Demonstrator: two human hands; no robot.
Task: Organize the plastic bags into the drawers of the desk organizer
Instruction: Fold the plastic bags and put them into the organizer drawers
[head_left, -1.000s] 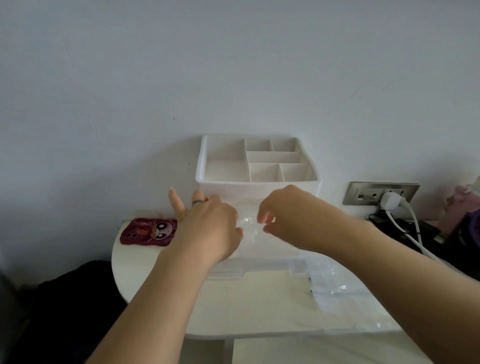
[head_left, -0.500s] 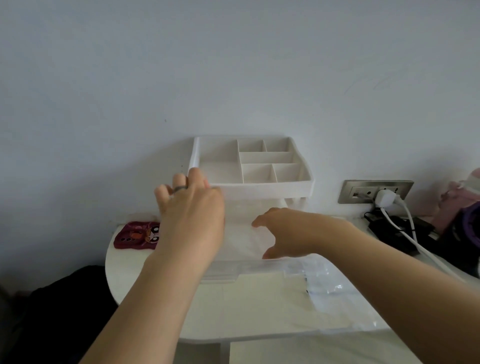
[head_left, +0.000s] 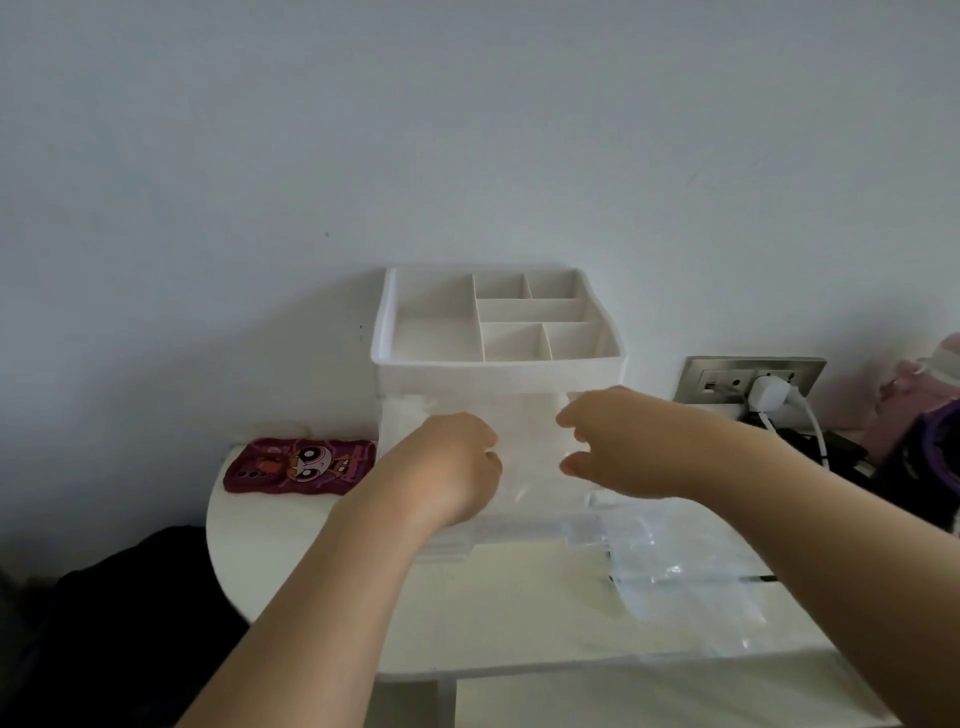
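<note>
Reaching into the pulled-out clear plastic drawer of the white compartmented desk organizer at frame centre, the left hand, fingers curled together, and the right hand, fingers parted, seemingly flatten a barely visible bag, while more clear plastic bags wait lower right.

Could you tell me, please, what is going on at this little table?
A person is working over the pulled-out clear plastic drawer of a white plastic desk organizer on a white round-ended table. The left hand and the right hand are both above the drawer, apparently arranging clear plastic inside it; what either grip holds cannot be made out. More clear plastic bags lie on the table to the right. A maroon cartoon phone case lies left of the organizer.
</note>
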